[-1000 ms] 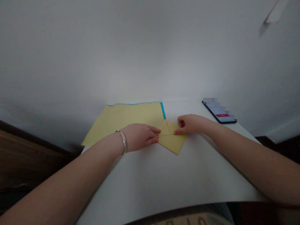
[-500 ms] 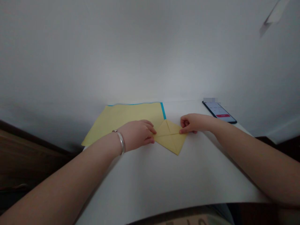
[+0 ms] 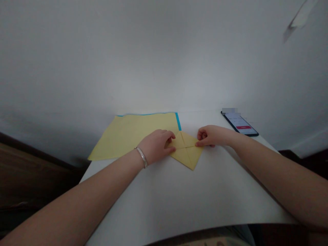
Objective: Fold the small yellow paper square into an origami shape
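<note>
A folded yellow paper (image 3: 190, 157) lies flat on the white table as a square set cornerwise, with a crease or flap edge running across its middle. My left hand (image 3: 159, 145), with a silver bangle at the wrist, rests over its left corner. The thumb touches the paper near that crease, and a gap separates it from the curled forefinger. At the opposite corner my right hand (image 3: 206, 136) is closed, pinching the paper between thumb and bent fingers. The hands cover both side corners.
Behind my left hand lies a large yellow sheet (image 3: 138, 128) with blue showing along its back and right edges. A phone (image 3: 242, 124) with a lit screen sits at the back right of the white table (image 3: 184, 198). The wall (image 3: 159, 61) rises directly behind.
My left hand has moved right, further over the folded paper, and its thumb and forefinger have spread apart. My right hand keeps its pinch at the right corner.
</note>
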Demonstrator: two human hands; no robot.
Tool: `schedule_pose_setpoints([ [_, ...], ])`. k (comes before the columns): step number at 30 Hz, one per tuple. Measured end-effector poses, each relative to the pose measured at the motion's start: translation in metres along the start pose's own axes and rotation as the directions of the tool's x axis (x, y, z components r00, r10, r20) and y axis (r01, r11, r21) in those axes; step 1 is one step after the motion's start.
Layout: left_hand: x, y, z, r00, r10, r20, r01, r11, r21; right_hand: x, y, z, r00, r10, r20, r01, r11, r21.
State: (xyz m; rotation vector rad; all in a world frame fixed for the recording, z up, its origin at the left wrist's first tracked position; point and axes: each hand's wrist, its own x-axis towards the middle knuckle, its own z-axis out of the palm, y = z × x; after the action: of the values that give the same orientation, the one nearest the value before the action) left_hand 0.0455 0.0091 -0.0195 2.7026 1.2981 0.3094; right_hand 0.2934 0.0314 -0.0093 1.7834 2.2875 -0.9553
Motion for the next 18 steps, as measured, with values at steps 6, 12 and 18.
schedule_pose_setpoints([
  [6, 0.002, 0.001, 0.012, 0.993, -0.049, -0.112, 0.066, 0.987, 0.149, 0.002, -0.005, 0.004, 0.989, -0.005, -0.146, -0.01, 0.995, -0.101],
  [12, 0.006, 0.001, 0.015, 0.982, -0.118, -0.149, 0.135, 0.985, 0.109, 0.002, -0.004, 0.011, 0.963, -0.128, -0.238, 0.108, 0.99, -0.095],
  [18, 0.006, 0.004, 0.018, 0.98, -0.125, -0.155, 0.139, 0.987, 0.085, 0.008, -0.003, 0.02, 0.843, -0.308, -0.44, 0.284, 0.951, -0.123],
])
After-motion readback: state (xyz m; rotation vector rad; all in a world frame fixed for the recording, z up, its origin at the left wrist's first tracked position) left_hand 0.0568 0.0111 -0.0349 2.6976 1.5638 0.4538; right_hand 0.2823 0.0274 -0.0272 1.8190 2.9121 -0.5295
